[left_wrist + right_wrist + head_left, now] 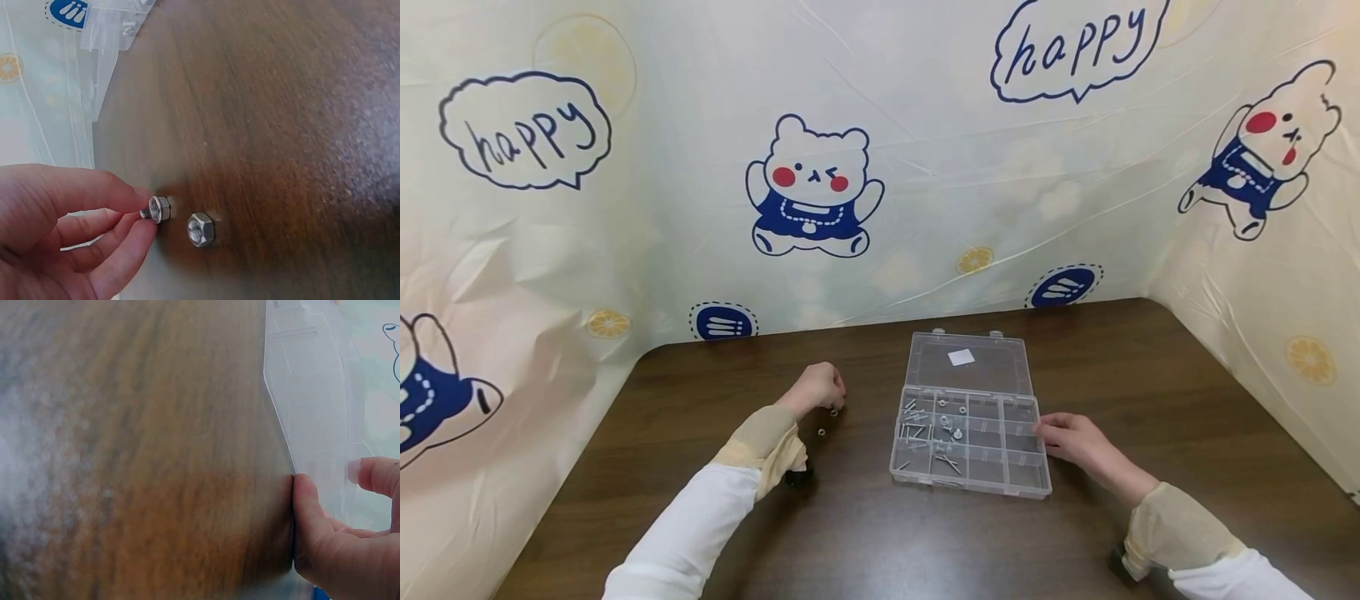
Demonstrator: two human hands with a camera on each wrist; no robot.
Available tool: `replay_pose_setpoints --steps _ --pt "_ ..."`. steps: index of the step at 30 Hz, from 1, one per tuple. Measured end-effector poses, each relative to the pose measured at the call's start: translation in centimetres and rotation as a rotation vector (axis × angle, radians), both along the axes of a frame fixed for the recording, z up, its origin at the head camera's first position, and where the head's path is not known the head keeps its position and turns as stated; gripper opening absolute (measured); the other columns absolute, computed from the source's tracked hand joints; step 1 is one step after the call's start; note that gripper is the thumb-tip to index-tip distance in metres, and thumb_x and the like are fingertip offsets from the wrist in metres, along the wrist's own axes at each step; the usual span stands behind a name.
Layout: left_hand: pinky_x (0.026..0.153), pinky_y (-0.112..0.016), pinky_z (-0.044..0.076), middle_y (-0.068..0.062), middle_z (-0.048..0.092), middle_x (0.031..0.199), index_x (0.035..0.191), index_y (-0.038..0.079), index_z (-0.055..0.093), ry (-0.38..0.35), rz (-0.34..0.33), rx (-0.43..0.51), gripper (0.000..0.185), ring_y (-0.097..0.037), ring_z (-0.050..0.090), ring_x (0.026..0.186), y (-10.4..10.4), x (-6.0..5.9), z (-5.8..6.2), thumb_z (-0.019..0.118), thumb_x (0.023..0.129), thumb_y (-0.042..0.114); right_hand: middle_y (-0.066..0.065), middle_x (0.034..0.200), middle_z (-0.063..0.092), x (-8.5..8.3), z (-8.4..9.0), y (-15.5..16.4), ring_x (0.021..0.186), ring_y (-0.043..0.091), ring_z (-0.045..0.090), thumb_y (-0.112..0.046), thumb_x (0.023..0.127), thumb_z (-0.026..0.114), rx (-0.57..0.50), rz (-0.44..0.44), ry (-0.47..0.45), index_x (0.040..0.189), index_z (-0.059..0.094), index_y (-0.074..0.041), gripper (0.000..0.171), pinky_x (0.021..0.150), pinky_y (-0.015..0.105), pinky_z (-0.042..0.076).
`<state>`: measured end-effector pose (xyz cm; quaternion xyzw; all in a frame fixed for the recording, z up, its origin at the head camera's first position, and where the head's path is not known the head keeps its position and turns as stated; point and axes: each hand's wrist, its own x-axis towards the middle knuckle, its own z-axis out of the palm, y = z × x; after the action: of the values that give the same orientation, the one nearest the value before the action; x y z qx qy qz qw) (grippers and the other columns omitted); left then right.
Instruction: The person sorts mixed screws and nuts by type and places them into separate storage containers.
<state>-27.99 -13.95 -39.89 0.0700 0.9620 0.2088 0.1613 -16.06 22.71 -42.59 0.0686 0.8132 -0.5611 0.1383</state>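
My left hand (832, 403) rests on the dark wooden table (865, 533), left of a clear plastic organizer box (1000, 479). In the left wrist view, the thumb and a finger of the left hand (145, 211) pinch a small steel nut (160, 209) just above the wood. A second hex nut (200, 229) lies flat beside it, also seen in the head view as the loose nut (822, 432). My right hand (1042, 430) holds the box's right edge. Up close, the right hand (331, 480) has its thumb against the box wall (312, 412) and a finger over the rim.
The box's lid (992, 367) lies open flat behind it, with a white sticker. Several compartments hold small screws (914, 431) and nuts. A printed plastic sheet (880, 167) walls the table at the back and on both sides.
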Motion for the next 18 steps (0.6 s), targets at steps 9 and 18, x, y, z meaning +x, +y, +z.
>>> replay_pose_setpoints --steps 9,18 --pt "0.055 -0.026 0.042 0.000 0.058 0.060 0.065 0.007 0.064 0.087 -0.046 0.035 0.009 -0.014 0.050 0.054 -0.1 0.2 0.2 0.068 0.072 0.003 0.033 0.115 0.050 0.1 0.1 0.0 0.101 0.027 0.057 -0.015 0.089 0.052 0.002 0.000 -0.001 0.118 0.040 0.022 0.049 0.082 0.036 0.048" --pt "0.058 -0.025 0.042 0.000 0.061 0.068 0.074 0.005 0.067 0.198 -0.111 0.158 0.002 -0.014 0.050 0.063 1.1 0.2 1.5 0.069 0.072 0.006 0.033 0.115 0.050 0.0 0.0 0.1 0.099 0.026 0.058 -0.015 0.089 0.052 -0.006 0.002 0.000 0.118 0.039 0.023 0.049 0.082 0.036 0.048"
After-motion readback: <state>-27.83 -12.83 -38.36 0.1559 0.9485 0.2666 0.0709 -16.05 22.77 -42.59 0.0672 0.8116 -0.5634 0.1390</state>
